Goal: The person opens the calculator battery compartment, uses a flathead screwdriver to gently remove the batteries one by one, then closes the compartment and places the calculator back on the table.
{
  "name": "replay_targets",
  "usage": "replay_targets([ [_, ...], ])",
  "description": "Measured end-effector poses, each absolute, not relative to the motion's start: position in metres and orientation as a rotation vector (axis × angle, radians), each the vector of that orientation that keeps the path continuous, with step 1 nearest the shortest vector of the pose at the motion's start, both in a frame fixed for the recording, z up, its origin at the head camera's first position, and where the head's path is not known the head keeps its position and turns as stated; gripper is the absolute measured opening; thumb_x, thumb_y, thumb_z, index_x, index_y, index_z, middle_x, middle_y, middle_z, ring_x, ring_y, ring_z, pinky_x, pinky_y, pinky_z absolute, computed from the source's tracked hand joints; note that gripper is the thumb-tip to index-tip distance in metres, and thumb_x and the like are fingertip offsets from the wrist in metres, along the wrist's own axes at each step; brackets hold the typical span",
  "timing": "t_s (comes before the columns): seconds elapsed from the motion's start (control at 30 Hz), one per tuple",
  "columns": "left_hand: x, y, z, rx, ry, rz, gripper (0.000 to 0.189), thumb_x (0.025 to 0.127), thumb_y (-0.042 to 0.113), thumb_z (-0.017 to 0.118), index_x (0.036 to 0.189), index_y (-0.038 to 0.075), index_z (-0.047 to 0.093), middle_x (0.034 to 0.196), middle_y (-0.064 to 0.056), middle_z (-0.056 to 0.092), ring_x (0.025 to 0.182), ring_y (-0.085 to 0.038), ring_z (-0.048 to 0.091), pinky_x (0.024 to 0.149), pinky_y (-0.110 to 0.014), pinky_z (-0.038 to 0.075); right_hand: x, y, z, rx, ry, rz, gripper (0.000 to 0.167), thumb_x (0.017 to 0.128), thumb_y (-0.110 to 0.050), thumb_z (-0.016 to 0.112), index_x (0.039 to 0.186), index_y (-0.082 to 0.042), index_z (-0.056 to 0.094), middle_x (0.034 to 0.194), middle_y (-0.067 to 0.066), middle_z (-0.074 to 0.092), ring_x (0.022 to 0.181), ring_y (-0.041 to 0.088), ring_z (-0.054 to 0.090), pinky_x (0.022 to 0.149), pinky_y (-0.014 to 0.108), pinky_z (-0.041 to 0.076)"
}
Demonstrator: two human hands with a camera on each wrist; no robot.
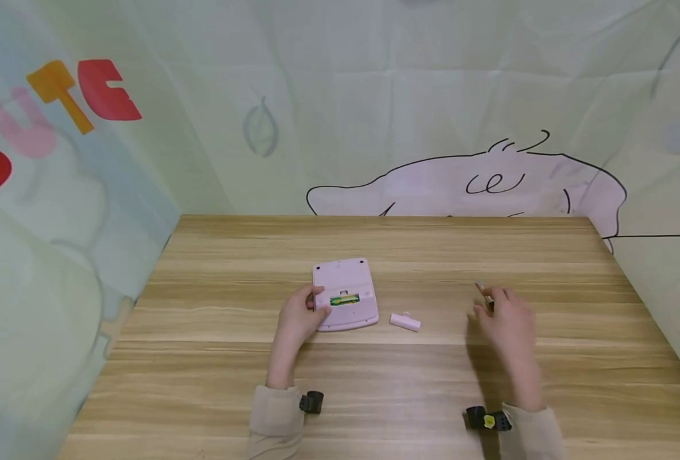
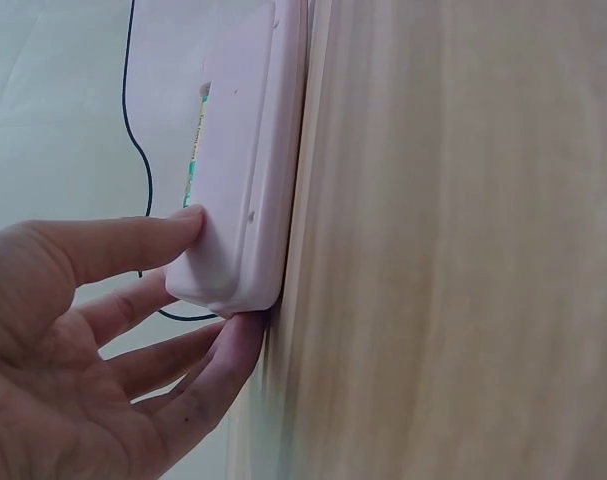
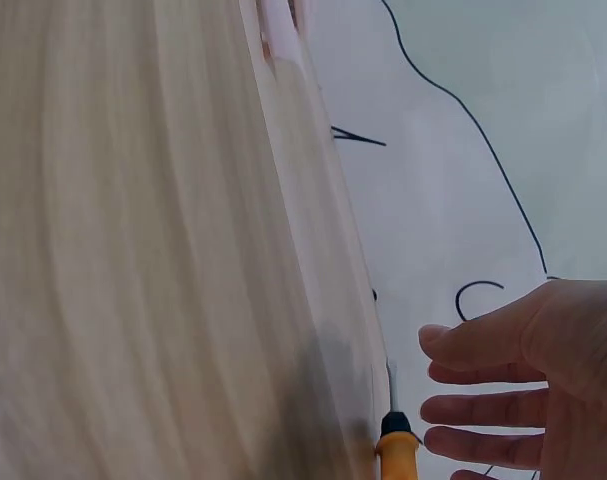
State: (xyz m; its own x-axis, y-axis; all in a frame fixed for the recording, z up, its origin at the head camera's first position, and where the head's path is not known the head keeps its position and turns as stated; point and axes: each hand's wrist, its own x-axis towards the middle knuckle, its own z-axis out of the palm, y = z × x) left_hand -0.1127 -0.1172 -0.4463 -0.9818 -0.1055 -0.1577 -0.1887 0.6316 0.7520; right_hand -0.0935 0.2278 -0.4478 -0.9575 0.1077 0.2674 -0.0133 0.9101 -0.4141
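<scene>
A pale pink calculator-like device (image 1: 346,278) lies back side up on the table, its battery slot uncovered. Inside the slot shows a green battery (image 1: 351,299). My left hand (image 1: 298,316) grips the device's near left corner, thumb on the back face and fingers at the side edge. Just right of the device lies a small pink battery cover (image 1: 405,322). Farther right, my right hand (image 1: 511,326) is over a screwdriver with an orange handle (image 3: 397,458). In the right wrist view its fingers are extended beside the handle, with a gap between them.
The wood-grain table (image 1: 397,390) stands against a printed cloth backdrop (image 1: 340,96) with cartoon drawings. Another cloth wall (image 1: 23,287) runs along the left side. Black straps with small devices sit at both wrists.
</scene>
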Motion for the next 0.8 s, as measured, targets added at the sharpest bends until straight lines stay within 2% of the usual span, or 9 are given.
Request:
replay_targets([
  [0.13, -0.112, -0.117, -0.446, -0.258, 2.739, 1.295, 0.041, 0.083, 0.012, 0.071, 0.122, 0.007, 0.062, 0.111, -0.014, 0.064, 0.096, -0.024, 0.057, 0.081, -0.037, 0.049, -0.092, 0.236, -0.449, -0.113, -2.788, 0.607, 0.033, 0.082, -0.013, 0.07, 0.108, 0.005, 0.062, 0.096, 0.028, 0.061, 0.087, 0.046, 0.058, 0.071, 0.055, 0.042],
  [0.33, -0.112, -0.117, -0.446, -0.267, 2.727, 1.306, 0.042, 0.083, 0.013, 0.071, 0.123, 0.008, 0.061, 0.113, -0.014, 0.064, 0.096, -0.024, 0.057, 0.081, -0.036, 0.049, -0.091, 0.242, -0.451, -0.243, -2.876, 0.678, 0.036, 0.086, -0.016, 0.065, 0.114, 0.005, 0.059, 0.109, 0.029, 0.059, 0.101, 0.048, 0.053, 0.078, 0.058, 0.041],
  [0.43, -0.113, -0.117, -0.447, -0.259, 2.729, 1.306, 0.041, 0.083, 0.013, 0.071, 0.123, 0.008, 0.061, 0.114, -0.014, 0.063, 0.096, -0.024, 0.057, 0.081, -0.036, 0.049, -0.091, 0.244, -0.453, -0.289, -2.902, 0.725, 0.037, 0.087, -0.016, 0.064, 0.116, 0.006, 0.058, 0.111, 0.03, 0.058, 0.103, 0.047, 0.051, 0.08, 0.057, 0.041],
  [0.8, -0.113, -0.117, -0.448, -0.27, 2.728, 1.296, 0.042, 0.084, 0.013, 0.071, 0.124, 0.008, 0.061, 0.114, -0.013, 0.063, 0.098, -0.025, 0.057, 0.083, -0.038, 0.049, -0.09, 0.25, -0.46, -0.42, -2.918, 0.785, 0.029, 0.086, -0.015, 0.065, 0.104, 0.006, 0.059, 0.102, 0.026, 0.057, 0.098, 0.043, 0.049, 0.072, 0.048, 0.041],
])
